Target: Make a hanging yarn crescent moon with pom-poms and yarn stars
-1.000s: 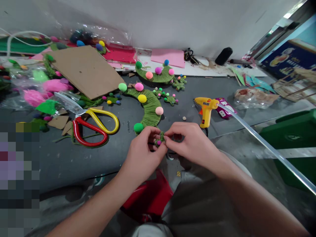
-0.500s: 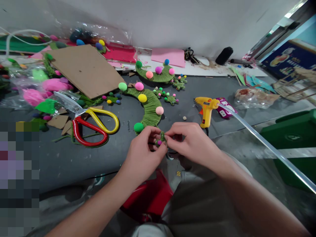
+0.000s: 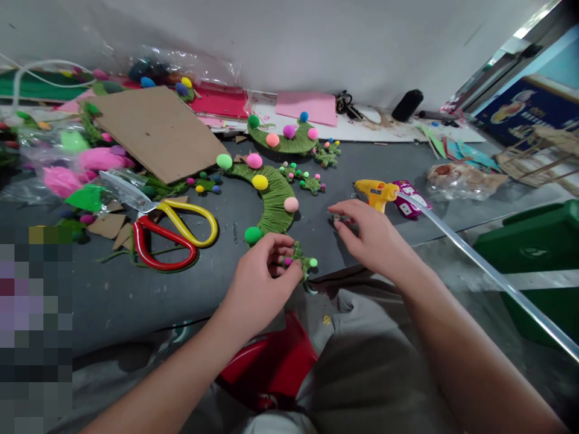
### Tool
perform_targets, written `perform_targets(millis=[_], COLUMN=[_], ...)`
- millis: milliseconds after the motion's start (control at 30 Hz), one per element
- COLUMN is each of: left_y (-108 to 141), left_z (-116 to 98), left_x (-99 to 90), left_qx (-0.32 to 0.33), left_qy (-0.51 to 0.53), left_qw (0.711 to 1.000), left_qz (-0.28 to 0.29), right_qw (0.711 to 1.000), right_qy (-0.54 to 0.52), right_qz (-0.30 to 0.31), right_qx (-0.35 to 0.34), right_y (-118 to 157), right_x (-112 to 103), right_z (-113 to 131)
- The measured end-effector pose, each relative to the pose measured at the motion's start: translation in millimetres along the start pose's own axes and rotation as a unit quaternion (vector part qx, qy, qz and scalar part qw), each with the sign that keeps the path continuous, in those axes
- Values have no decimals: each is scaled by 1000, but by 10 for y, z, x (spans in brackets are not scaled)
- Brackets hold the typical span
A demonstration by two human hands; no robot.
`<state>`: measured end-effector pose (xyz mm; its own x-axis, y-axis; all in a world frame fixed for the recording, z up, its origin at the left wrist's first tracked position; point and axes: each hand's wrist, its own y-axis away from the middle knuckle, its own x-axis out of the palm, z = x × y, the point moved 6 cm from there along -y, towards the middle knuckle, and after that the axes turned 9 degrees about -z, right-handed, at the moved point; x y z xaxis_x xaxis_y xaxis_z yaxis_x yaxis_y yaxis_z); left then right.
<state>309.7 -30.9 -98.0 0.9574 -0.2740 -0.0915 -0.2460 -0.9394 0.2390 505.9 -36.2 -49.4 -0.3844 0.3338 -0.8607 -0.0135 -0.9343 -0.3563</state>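
Observation:
Between its thumb and fingers my left hand grips a small green yarn-wrapped star-like piece, which bears a purple and a light green pom-pom. My right hand is low over the table, thumb and forefinger parted around a small pale pom-pom; whether they touch it is hard to see. Just beyond my left hand lies a green yarn-wrapped crescent with coloured pom-poms. A yellow glue gun with a long clear glue stick rests behind my right hand, which partly hides it.
Large scissors with red and yellow handles lie at left, by a cardboard sheet. Another crescent and small pom-pom pieces are farther back. A purple packet and a plastic bag lie right, above a green bin.
My right hand has let go of the small green piece and moved right, to the pale pom-pom. My left hand still holds the piece, whose light green pom-pom now shows.

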Motion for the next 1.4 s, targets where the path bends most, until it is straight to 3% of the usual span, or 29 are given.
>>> perform_targets(millis=[333,500,633,767,867,933,1100,1300,1400], left_y=[-18,-6,-10,-19,-24,-27,-19,-7,-9], left_z=[-18,-2,13,12,9,7,1,4,11], left_x=[-44,-60,-53,-54,-52,-49,-49,-65,-70], left_qx=[-28,-30,-30,-25,-22,-21,-22,-23,-24], left_qy=[27,45,58,55,52,50,47,50,51], left_qw=[999,998,998,998,998,998,998,998,998], left_qz=[13,21,22,20,23,27,30,26,27], right_qw=[999,991,940,853,797,781,797,853,847], right_qy=[40,-82,-273,-446,-519,-533,-510,-441,-458], right_qz=[9,-26,-24,-8,16,31,50,5,-1], right_qx=[16,99,202,271,309,324,320,281,271], right_y=[-102,-89,-36,13,66,101,121,49,35], right_x=[174,106,83,176,313,389,438,353,353], right_z=[-293,-296,-231,-202,-195,-181,-113,-93,-102])
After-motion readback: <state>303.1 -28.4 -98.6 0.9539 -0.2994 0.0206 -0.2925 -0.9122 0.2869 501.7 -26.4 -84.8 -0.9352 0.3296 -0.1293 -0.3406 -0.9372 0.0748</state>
